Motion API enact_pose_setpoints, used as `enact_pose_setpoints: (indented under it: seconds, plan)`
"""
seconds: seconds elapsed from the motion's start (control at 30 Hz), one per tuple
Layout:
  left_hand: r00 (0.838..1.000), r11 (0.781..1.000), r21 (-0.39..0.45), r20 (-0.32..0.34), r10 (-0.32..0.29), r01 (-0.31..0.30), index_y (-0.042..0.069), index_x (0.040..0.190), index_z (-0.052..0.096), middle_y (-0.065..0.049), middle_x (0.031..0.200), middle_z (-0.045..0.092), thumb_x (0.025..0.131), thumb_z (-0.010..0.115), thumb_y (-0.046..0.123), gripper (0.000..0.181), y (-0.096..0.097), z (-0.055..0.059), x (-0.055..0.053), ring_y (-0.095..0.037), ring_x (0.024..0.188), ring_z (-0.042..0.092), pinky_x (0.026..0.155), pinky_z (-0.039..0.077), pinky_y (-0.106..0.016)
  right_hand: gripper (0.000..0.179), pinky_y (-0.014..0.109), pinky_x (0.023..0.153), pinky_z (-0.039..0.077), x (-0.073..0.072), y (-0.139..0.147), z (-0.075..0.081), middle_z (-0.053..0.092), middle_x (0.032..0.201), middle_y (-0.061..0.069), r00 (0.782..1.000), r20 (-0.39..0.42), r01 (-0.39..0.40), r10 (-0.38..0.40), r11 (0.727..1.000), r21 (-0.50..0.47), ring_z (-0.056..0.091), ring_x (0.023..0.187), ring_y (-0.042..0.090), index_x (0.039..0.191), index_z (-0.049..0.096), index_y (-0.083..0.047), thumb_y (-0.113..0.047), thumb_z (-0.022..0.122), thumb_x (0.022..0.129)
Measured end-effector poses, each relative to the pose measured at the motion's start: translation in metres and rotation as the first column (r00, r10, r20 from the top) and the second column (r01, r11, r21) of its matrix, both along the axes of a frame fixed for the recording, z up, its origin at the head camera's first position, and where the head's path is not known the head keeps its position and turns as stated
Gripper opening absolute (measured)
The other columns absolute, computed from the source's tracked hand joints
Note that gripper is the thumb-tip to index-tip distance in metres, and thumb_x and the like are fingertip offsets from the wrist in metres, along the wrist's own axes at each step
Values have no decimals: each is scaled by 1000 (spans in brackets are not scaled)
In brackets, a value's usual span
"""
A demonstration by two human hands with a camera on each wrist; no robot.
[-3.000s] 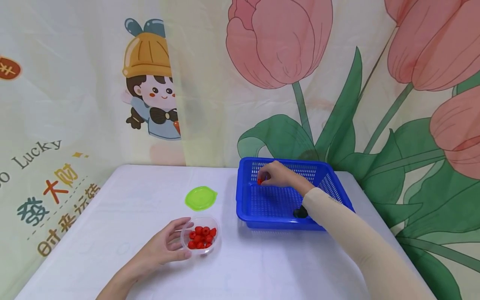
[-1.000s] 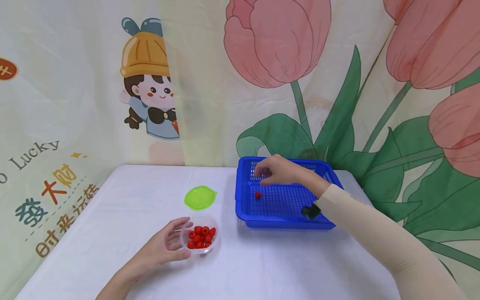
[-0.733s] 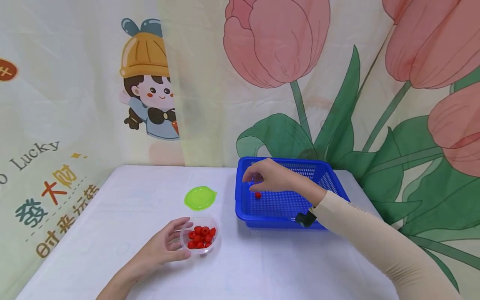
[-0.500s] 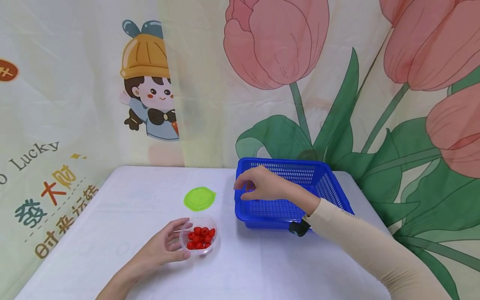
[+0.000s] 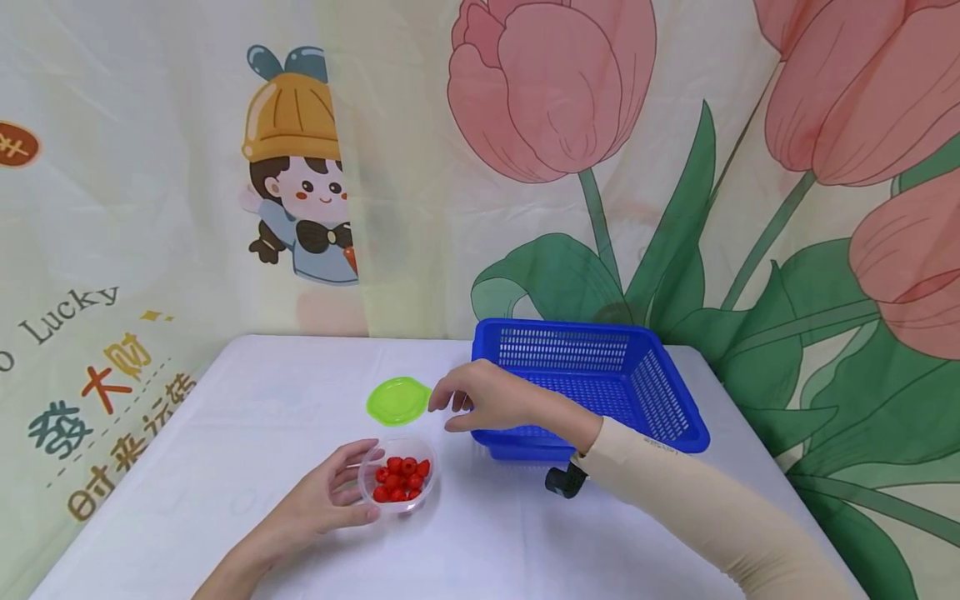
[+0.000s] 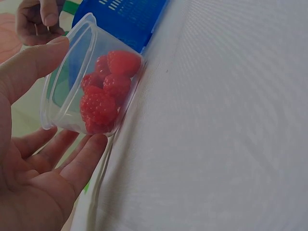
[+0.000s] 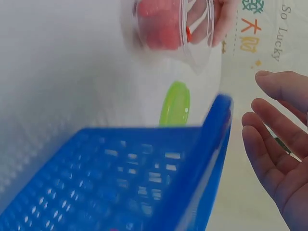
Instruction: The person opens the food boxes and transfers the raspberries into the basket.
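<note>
My left hand (image 5: 322, 496) steadies a clear plastic cup (image 6: 72, 106) upright on the table, thumb on one side and fingers round the other. Several red raspberries (image 5: 402, 479) lie inside it. Between the cup and the blue basket (image 5: 592, 327), my right hand (image 5: 487, 396) hovers near the basket's left rim, fingers loosely bent and holding nothing. In the right wrist view that hand (image 7: 284, 139) shows a gap between thumb and fingers. The raspberry seen earlier in the basket is hidden behind the right hand and forearm in the head view.
A green lid (image 5: 397, 401) lies on the white-covered table (image 5: 300, 375) behind the cup. A black wrist camera (image 5: 564, 481) hangs under the right wrist, in front of the basket. A printed curtain (image 5: 412, 167) stands along the back.
My right hand let go of a raspberry in the basket, then moved left and toward me, past the basket's rim. The left hand and the cup stay in place.
</note>
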State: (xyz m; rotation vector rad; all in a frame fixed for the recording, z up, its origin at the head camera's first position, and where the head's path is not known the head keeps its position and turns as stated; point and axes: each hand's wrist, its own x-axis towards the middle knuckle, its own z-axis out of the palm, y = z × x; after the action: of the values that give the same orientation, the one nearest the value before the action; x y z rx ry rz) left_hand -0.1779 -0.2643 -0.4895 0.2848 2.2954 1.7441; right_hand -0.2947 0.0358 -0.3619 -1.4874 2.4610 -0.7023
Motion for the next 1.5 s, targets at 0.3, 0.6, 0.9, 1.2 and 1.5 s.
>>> enact_pose_setpoints:
  seconds: [0.3,0.6,0.9,1.2,1.5]
  plan:
    - [1000,1000,8,-5,-7,7,16,161,37,-18,162,44,89,88,17,88,1,1,1,-42,147,47,107,53,-23,29,24,86,61,11,-18,-9,77,115,2,998,-6,-66,67,998,24,73,99,18,122,77,-10,-11,82,94]
    - [1000,1000,22,-8,-14,14,17,162,36,-17,163,44,89,87,16,89,1,2,3,-41,147,48,106,51,-18,29,15,84,57,13,-36,-20,77,114,0,993,-36,-113,116,990,87,71,98,15,122,78,-11,-9,83,93]
    - [1000,1000,6,-1,-6,6,18,161,37,-18,162,44,89,87,18,88,1,1,1,-41,147,47,108,53,-25,31,11,80,54,10,-46,-29,76,108,-3,996,-19,-85,89,987,139,66,92,6,122,78,-13,-9,84,92]
    - [1000,1000,5,0,-5,5,14,162,35,-20,162,44,89,87,17,90,1,2,1,-43,147,47,107,53,-26,31,8,80,51,11,-53,-41,77,108,-5,996,-35,-68,76,980,188,65,93,4,123,79,-14,-9,84,92]
    - [1000,1000,15,-8,-12,12,13,162,35,-20,162,43,89,87,16,90,2,3,2,-43,147,47,104,52,-17,27,10,82,51,12,-57,-44,76,104,-8,996,-54,-57,72,971,234,64,95,4,119,80,-18,-12,83,94]
